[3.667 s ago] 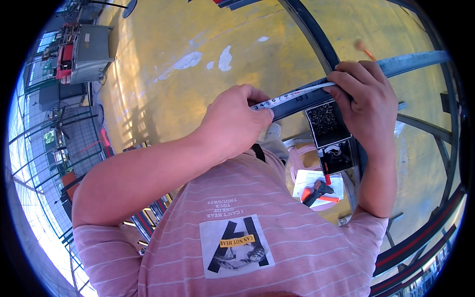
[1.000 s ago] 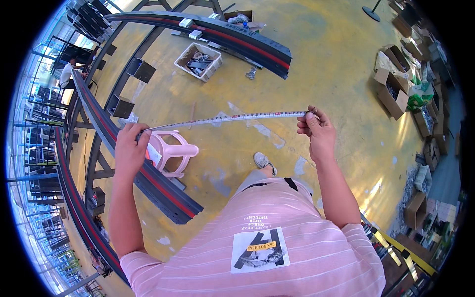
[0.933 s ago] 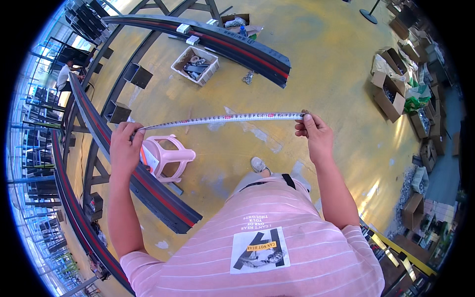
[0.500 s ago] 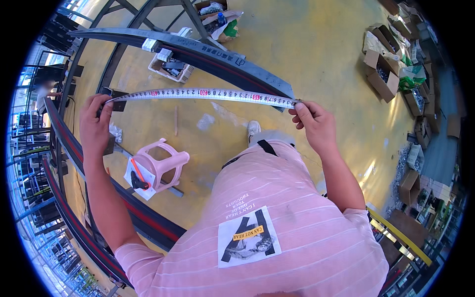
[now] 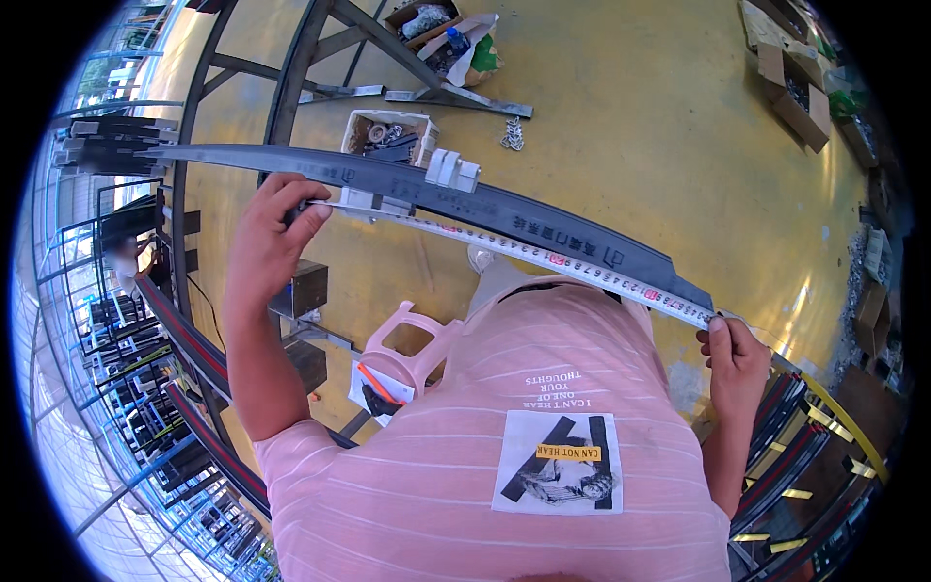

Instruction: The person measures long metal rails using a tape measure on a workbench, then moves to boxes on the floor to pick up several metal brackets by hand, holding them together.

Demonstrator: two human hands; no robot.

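Observation:
A long dark grey metal profile (image 5: 543, 218) runs from the far left down to the right in front of me. Along its near edge stretches the white tape measure (image 5: 582, 272) with black and red marks. My left hand (image 5: 272, 233) is closed in a pinch on the tape near a white block (image 5: 376, 202) beside the profile. Out by the profile's right tip, my right hand (image 5: 737, 357) pinches the tape's other end. A second white block (image 5: 453, 172) sits on top of the profile. The tape's case cannot be made out.
Below the profile stands a pink plastic stool (image 5: 427, 339) with a paper sheet, an orange pen (image 5: 380, 385) and a black tool on it. A white crate (image 5: 427, 126) of parts lies behind the profile. Cardboard boxes (image 5: 795, 92) line the far right. Steel frame legs (image 5: 291, 78) rise at left.
Both hands have moved right and nearer, bringing the tape down along the profile's near edge. The tape now slants down to the right. My view has shifted too.

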